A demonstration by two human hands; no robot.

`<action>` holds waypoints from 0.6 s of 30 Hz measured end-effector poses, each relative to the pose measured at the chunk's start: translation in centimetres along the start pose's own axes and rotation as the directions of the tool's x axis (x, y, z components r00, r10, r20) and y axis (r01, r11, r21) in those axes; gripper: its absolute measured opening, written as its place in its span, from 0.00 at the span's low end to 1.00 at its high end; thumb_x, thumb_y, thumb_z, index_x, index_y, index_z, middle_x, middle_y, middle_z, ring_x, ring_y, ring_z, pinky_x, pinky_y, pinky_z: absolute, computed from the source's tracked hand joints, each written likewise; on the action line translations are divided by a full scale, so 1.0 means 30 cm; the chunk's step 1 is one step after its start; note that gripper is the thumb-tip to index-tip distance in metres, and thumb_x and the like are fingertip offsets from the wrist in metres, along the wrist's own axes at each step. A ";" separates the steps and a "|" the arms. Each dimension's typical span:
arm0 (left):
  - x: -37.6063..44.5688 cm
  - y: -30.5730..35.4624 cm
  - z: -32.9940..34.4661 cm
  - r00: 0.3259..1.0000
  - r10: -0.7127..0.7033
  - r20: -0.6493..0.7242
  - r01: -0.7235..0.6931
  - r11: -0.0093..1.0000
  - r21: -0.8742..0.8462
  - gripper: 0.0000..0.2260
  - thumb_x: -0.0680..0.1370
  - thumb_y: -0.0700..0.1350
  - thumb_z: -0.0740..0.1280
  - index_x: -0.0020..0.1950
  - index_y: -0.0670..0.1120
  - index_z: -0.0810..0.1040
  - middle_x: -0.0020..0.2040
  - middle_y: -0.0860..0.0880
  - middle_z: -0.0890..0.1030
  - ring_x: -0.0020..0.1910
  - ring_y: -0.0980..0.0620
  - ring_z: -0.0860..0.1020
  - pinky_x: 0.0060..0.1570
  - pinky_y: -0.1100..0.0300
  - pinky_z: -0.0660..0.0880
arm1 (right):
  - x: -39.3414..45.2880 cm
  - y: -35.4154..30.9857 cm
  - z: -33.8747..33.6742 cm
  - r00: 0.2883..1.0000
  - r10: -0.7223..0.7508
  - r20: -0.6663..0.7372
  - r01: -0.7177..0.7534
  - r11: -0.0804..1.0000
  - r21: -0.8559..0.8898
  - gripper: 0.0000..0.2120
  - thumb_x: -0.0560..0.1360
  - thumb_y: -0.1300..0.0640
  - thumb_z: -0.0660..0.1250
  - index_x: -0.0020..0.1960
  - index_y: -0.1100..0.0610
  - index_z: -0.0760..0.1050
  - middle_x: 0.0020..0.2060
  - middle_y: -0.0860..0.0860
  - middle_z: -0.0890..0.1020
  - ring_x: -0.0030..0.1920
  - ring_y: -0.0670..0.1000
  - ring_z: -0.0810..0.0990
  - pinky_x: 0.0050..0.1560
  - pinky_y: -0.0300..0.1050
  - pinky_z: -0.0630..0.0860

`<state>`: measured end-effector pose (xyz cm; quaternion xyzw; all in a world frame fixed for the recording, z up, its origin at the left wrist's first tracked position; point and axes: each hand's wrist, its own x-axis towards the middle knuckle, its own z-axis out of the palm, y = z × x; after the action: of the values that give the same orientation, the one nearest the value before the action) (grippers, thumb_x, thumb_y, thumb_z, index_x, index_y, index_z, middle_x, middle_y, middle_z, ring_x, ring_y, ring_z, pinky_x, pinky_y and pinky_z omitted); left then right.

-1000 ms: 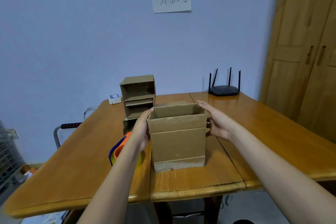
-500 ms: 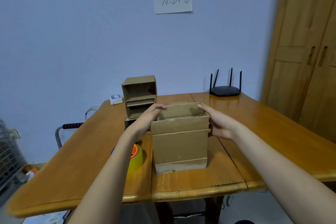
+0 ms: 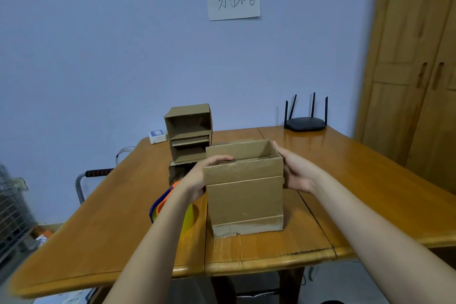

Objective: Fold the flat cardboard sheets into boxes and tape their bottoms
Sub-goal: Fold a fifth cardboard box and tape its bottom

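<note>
An upright brown cardboard box (image 3: 244,202) stands open-topped on the wooden table (image 3: 370,192), with tape along its bottom edge. My left hand (image 3: 199,177) is at its upper left corner, fingers curled over the top rim and into the opening. Against the box's right wall lies my right hand (image 3: 294,173), its fingers straight along the upper edge. Behind the box, a stack of folded cardboard boxes (image 3: 188,131) rests on its side with the openings facing me.
A yellow tape roll with orange and blue parts (image 3: 188,215) sits left of the box, partly hidden by my left forearm. A black router (image 3: 306,124) and a small white box (image 3: 158,136) are at the table's back. A wooden wardrobe (image 3: 419,81) stands right.
My left hand has moved from the box's left side up onto the top rim, fingers now hooked inside. The right hand has stayed on the right wall. The box has barely shifted.
</note>
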<state>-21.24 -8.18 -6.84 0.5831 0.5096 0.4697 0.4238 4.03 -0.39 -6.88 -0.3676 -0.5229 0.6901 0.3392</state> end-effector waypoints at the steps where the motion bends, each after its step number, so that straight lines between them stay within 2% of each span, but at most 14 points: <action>1: 0.004 0.008 -0.002 1.000 0.005 0.028 -0.006 1.000 0.023 0.14 0.80 0.39 0.68 0.62 0.53 0.82 0.60 0.50 0.81 0.60 0.47 0.79 0.58 0.49 0.79 | 0.011 0.005 -0.007 1.000 -0.003 -0.016 0.002 0.999 -0.032 0.30 0.76 0.36 0.69 0.72 0.50 0.74 0.64 0.60 0.81 0.64 0.59 0.80 0.66 0.59 0.76; 4: 0.010 0.045 0.005 0.995 -0.002 0.099 -0.007 0.995 0.096 0.16 0.76 0.36 0.71 0.62 0.50 0.82 0.58 0.53 0.81 0.57 0.51 0.80 0.50 0.58 0.80 | 0.027 0.016 -0.004 0.998 -0.002 -0.067 -0.001 0.999 -0.047 0.52 0.65 0.42 0.83 0.79 0.54 0.61 0.66 0.61 0.79 0.60 0.57 0.83 0.61 0.59 0.80; 6: 0.018 0.049 0.003 0.998 0.002 0.057 -0.009 0.993 0.114 0.14 0.76 0.38 0.72 0.60 0.51 0.83 0.57 0.53 0.81 0.57 0.52 0.80 0.50 0.59 0.80 | 0.026 0.017 0.009 0.996 -0.041 -0.076 0.039 0.999 -0.031 0.57 0.62 0.46 0.85 0.81 0.54 0.56 0.70 0.61 0.75 0.60 0.58 0.83 0.57 0.56 0.81; 8: 0.014 0.037 -0.004 0.999 0.013 -0.037 -0.011 0.998 0.066 0.09 0.78 0.43 0.70 0.58 0.52 0.84 0.57 0.52 0.83 0.58 0.51 0.80 0.55 0.55 0.80 | 0.029 0.022 0.016 0.991 -0.086 -0.107 0.088 0.996 0.016 0.52 0.68 0.52 0.82 0.82 0.54 0.53 0.72 0.60 0.72 0.61 0.57 0.82 0.61 0.55 0.80; 10: 0.003 0.015 -0.009 0.993 0.017 -0.119 -0.018 1.000 -0.012 0.09 0.80 0.47 0.67 0.57 0.53 0.84 0.57 0.51 0.83 0.59 0.50 0.80 0.59 0.52 0.79 | 0.043 0.039 0.013 0.985 -0.112 -0.132 0.122 0.990 0.072 0.49 0.70 0.56 0.81 0.82 0.54 0.54 0.71 0.59 0.75 0.61 0.57 0.82 0.61 0.55 0.80; 12: -0.008 -0.007 -0.005 0.989 0.032 -0.142 -0.040 0.998 -0.052 0.10 0.78 0.43 0.70 0.58 0.53 0.84 0.58 0.50 0.82 0.57 0.49 0.81 0.57 0.50 0.80 | 0.049 0.049 0.021 0.987 -0.117 -0.111 0.126 0.989 0.074 0.43 0.69 0.58 0.81 0.79 0.54 0.63 0.63 0.58 0.81 0.56 0.56 0.85 0.50 0.52 0.83; 15: -0.018 -0.020 0.017 0.983 0.034 -0.182 -0.055 0.992 -0.110 0.13 0.75 0.38 0.73 0.57 0.51 0.84 0.57 0.47 0.83 0.56 0.49 0.82 0.52 0.52 0.82 | 0.029 0.039 0.044 0.979 -0.153 -0.131 0.156 0.988 0.012 0.19 0.78 0.65 0.70 0.67 0.55 0.77 0.47 0.57 0.87 0.41 0.53 0.86 0.34 0.44 0.81; 16: -0.019 -0.020 0.024 0.977 0.025 -0.212 -0.052 0.991 -0.126 0.12 0.75 0.38 0.73 0.56 0.50 0.85 0.56 0.47 0.83 0.55 0.49 0.82 0.50 0.53 0.82 | 0.023 0.037 0.048 0.978 -0.155 -0.139 0.157 0.988 0.008 0.16 0.79 0.66 0.68 0.65 0.55 0.78 0.43 0.56 0.87 0.37 0.52 0.85 0.32 0.43 0.80; 18: -0.018 -0.026 0.033 0.964 0.002 -0.266 -0.047 0.986 -0.162 0.11 0.76 0.38 0.72 0.54 0.50 0.85 0.56 0.47 0.84 0.55 0.49 0.82 0.48 0.55 0.82 | 0.020 0.035 0.047 0.980 -0.156 -0.127 0.157 0.988 0.002 0.15 0.80 0.67 0.66 0.64 0.55 0.79 0.43 0.56 0.86 0.37 0.52 0.84 0.33 0.44 0.80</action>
<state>-20.46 -8.65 -7.85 0.4837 0.5133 0.5898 0.3932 2.41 -0.78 -7.72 -0.3662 -0.5235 0.6398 0.4272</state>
